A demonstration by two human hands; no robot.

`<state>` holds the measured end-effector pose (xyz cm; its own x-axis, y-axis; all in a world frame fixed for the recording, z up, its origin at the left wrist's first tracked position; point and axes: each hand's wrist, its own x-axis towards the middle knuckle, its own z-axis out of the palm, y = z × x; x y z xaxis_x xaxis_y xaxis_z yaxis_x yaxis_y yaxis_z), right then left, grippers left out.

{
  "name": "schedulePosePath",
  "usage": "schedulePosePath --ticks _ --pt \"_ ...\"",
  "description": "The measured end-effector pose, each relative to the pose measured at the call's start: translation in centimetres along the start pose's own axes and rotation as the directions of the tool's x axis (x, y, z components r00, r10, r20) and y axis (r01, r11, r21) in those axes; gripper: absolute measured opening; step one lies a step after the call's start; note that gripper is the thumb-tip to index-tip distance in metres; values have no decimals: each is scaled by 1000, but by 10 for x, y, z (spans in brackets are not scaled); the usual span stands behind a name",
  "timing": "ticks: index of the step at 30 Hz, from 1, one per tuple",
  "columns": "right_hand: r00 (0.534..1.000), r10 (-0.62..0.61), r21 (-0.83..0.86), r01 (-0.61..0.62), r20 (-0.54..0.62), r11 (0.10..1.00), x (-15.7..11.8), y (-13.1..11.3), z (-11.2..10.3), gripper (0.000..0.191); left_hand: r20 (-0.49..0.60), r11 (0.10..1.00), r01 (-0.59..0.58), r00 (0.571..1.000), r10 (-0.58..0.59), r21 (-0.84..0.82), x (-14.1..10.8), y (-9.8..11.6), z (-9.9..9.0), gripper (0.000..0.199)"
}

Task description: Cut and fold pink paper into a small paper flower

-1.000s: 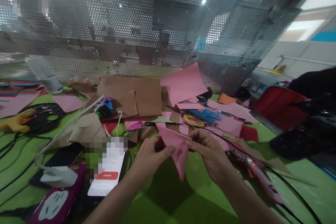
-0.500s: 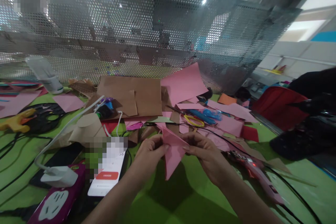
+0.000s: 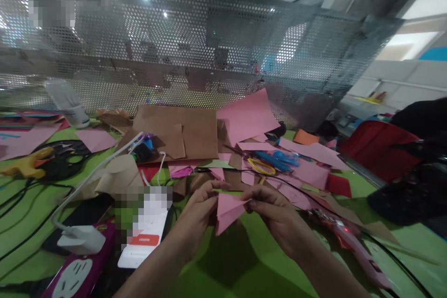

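Observation:
A folded piece of pink paper point(image 3: 228, 209) is held up above the green tabletop point(image 3: 223, 265), with several creased layers showing at its lower edge. My left hand point(image 3: 202, 205) is closed on its left side; the fingertips are partly hidden behind the paper. On the right, my right hand point(image 3: 267, 202) pinches the paper's pointed corner between thumb and fingers. Just beyond my hands lie pink and brown paper scraps and yellow-handled scissors point(image 3: 261, 166).
To the left are a phone point(image 3: 145, 237), a purple power strip point(image 3: 78, 267) with a white charger point(image 3: 81, 239), and a yellow glue gun point(image 3: 28, 163). A pink tool with a red light point(image 3: 359, 247) and black cable lies right. Brown cardboard point(image 3: 199, 132) stands behind.
The pink paper has tipped, so it looks shorter and its upper point no longer sticks up. Both hands still hold it. The whole view has shifted slightly.

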<state>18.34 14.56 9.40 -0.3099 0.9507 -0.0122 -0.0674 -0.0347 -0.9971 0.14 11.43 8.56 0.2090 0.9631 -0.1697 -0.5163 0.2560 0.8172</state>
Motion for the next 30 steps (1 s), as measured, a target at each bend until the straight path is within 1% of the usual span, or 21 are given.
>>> schedulePosePath --ticks 2,6,8,10,11,14,17,19,22,24,26,28,30 --pt "1000 9 -17 -9 -15 1000 0 0 0 7 20 1000 11 1000 -12 16 -1 1 0 40" --pt "996 7 -44 -10 -86 999 1 1 -1 10 41 997 41 998 -44 71 -2 1 0 40" --pt "994 5 -50 -10 -110 999 3 2 -2 11 43 995 70 996 -73 78 -2 -1 1 50" --pt "992 4 -50 -10 -123 999 4 2 -2 12 47 992 73 996 -78 102 -2 -2 1 63" --pt "992 4 -48 -10 -125 999 4 3 -3 12 55 990 63 996 -70 124 -2 -2 1 63" --pt "992 3 -47 -9 -122 999 4 3 -3 12 78 986 10 997 -23 165 -2 -2 1 42" --pt "994 6 -57 -12 -106 998 4 3 -5 11 86 987 3 996 -17 163 -1 0 1 28" --pt "996 10 -70 -16 -87 997 4 2 -6 12 111 988 34 993 -51 154 0 2 1 28" --pt "997 -25 -119 16 -74 993 3 -2 -6 11 141 992 68 987 -83 106 1 2 -1 34" --pt "996 -56 -165 44 -67 985 2 -5 -5 10 137 996 63 988 -72 66 1 2 -2 33" --pt "996 -70 -200 57 -59 978 1 -7 -5 9 128 996 77 988 -82 48 1 1 -2 37" --pt "995 -80 -233 64 -58 970 1 -8 -4 10 123 994 98 987 -104 53 0 0 -2 44" --pt "994 -96 -275 78 -54 958 0 -7 -4 10 131 992 90 986 -102 90 -1 0 -1 39"
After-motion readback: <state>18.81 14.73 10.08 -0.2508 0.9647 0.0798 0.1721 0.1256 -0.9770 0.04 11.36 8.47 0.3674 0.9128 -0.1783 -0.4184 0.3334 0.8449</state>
